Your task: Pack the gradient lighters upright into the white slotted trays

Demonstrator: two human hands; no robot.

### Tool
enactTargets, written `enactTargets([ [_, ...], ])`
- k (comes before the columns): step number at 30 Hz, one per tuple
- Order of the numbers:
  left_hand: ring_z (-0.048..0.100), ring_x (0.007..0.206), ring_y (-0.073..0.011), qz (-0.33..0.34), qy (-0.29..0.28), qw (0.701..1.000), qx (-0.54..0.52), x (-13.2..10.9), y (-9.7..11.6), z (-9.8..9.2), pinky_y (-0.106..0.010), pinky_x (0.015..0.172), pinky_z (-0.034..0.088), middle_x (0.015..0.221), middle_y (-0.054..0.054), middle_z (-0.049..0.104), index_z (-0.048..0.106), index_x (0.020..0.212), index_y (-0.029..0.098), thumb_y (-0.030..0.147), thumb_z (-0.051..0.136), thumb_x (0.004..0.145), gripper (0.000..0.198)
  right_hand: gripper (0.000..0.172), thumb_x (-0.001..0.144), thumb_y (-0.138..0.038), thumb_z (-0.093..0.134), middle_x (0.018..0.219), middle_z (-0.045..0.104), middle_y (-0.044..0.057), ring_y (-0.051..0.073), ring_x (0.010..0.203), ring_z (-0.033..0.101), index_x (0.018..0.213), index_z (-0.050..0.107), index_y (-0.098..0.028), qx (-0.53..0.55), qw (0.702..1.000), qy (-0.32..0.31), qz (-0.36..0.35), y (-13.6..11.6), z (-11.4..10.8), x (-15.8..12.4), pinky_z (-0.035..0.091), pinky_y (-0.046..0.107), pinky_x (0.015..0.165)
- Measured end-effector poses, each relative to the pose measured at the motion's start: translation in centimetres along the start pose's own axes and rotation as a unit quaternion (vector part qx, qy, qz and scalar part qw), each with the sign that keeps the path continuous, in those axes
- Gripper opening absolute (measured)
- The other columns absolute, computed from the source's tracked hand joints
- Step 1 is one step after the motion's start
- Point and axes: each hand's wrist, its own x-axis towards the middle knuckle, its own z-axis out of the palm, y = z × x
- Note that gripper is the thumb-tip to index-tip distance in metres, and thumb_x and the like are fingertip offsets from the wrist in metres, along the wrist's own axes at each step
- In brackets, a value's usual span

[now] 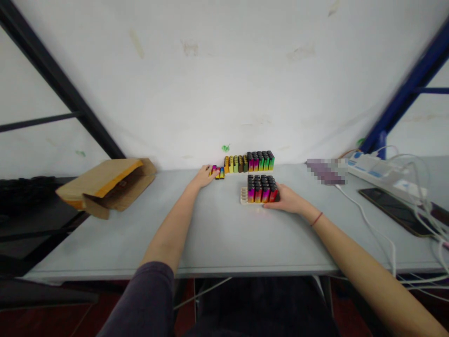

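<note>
A white slotted tray (244, 195) stands on the table with several rows of lighters (262, 189) upright in it, black-topped and coloured purple, orange and red. Bare slots show at its left end. My right hand (286, 199) grips the tray's right end, thumb along the front edge. Farther back and to the left, my left hand (203, 178) has its fingers closed on a few multicoloured lighters (213, 171); how many it holds is hard to make out. Beside those, a small group of lighters (220, 173) sits on the table.
Behind the tray, a second block of upright lighters (260, 161) stands near the wall, next to a row of yellow and dark ones (235, 164). An opened cardboard box (105, 185) lies at left. On the right are a phone (394, 210), a power strip (386, 178) and white cables (368, 224).
</note>
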Motion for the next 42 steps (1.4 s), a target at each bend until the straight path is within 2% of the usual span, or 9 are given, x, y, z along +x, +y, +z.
enactTargets([
  [6,0.017,0.164,-0.0382,0.011,-0.064,0.998,0.016,-1.7,-2.4,-2.0,-0.047,0.129,0.025,0.175,-0.018,0.027,0.037,0.165,0.016,0.074,0.062,0.082,0.104,0.062,0.073,-0.053,0.087,0.106,0.074,0.012,0.032,0.092,0.069,0.12,0.065,-0.019,-0.017,1.0,0.004,0.013,-0.1,-0.1,-0.1,0.057,0.046,0.085],
  [8,0.015,0.164,-0.0398,0.01,-0.081,0.996,0.026,-2.0,-2.6,-2.1,-0.048,0.13,0.023,0.176,-0.017,0.024,0.036,0.166,0.019,0.078,0.064,0.078,0.109,0.062,0.072,-0.053,0.088,0.106,0.074,0.012,0.032,0.091,0.069,0.119,0.066,-0.019,-0.014,1.0,0.008,0.015,0.0,0.0,-0.1,0.057,0.047,0.085],
  [13,0.021,0.162,-0.0402,-0.037,-0.048,0.998,0.011,-0.7,-0.5,-0.4,-0.05,0.128,0.026,0.173,-0.021,0.028,0.042,0.161,0.018,0.067,0.06,0.089,0.09,0.062,0.073,-0.053,0.087,0.11,0.074,0.012,0.032,0.094,0.068,0.12,0.065,-0.019,-0.004,1.0,0.009,0.005,0.4,0.2,0.0,0.058,0.048,0.088],
  [17,0.032,0.159,-0.0337,-0.014,-0.004,1.0,-0.015,0.1,0.5,0.5,-0.046,0.129,0.026,0.168,-0.02,0.04,0.049,0.156,0.017,0.053,0.06,0.094,0.072,0.063,0.074,-0.055,0.086,0.111,0.073,0.013,0.032,0.096,0.068,0.119,0.064,-0.017,-0.008,1.0,0.001,0.007,0.3,0.2,0.0,0.058,0.049,0.089],
  [23,0.031,0.159,-0.0344,-0.023,0.005,0.999,-0.023,0.0,0.8,0.8,-0.043,0.129,0.025,0.167,-0.024,0.038,0.044,0.158,0.009,0.053,0.065,0.092,0.081,0.062,0.072,-0.054,0.088,0.108,0.074,0.013,0.033,0.094,0.068,0.118,0.065,-0.018,-0.019,1.0,0.01,0.015,0.1,0.2,0.0,0.057,0.048,0.087],
  [28,0.043,0.151,-0.0319,-0.015,0.038,0.999,-0.029,-0.5,-0.3,-0.3,-0.041,0.127,0.03,0.158,-0.021,0.048,0.044,0.157,0.012,0.053,0.068,0.088,0.084,0.063,0.073,-0.054,0.087,0.109,0.075,0.013,0.033,0.095,0.069,0.119,0.065,-0.019,-0.016,1.0,0.01,0.01,0.2,0.2,0.0,0.058,0.048,0.087],
  [33,0.052,0.142,-0.0287,0.026,0.003,0.999,-0.029,-2.1,-2.7,-2.4,-0.036,0.125,0.036,0.147,-0.014,0.056,0.06,0.144,0.018,0.053,0.072,0.084,0.071,0.063,0.073,-0.053,0.087,0.11,0.074,0.013,0.034,0.096,0.069,0.12,0.065,-0.018,-0.015,1.0,0.01,0.011,0.4,0.2,0.0,0.057,0.049,0.088],
  [37,0.062,0.126,-0.0285,0.009,0.014,1.0,-0.004,-2.2,-2.3,-2.8,-0.038,0.118,0.044,0.129,-0.013,0.062,0.069,0.131,0.02,0.055,0.068,0.089,0.054,0.062,0.073,-0.054,0.087,0.108,0.074,0.013,0.033,0.093,0.068,0.119,0.065,-0.018,-0.006,1.0,0.004,0.009,0.4,0.2,-0.1,0.057,0.049,0.086],
  [42,0.066,0.116,-0.0286,-0.014,0.015,1.0,-0.003,-1.7,-1.8,-2.7,-0.039,0.109,0.05,0.121,-0.012,0.064,0.072,0.123,0.021,0.06,0.064,0.092,0.05,0.062,0.073,-0.054,0.086,0.11,0.074,0.014,0.033,0.095,0.068,0.119,0.063,-0.018,-0.01,1.0,0.005,0.009,0.2,0.1,0.0,0.057,0.049,0.088],
])
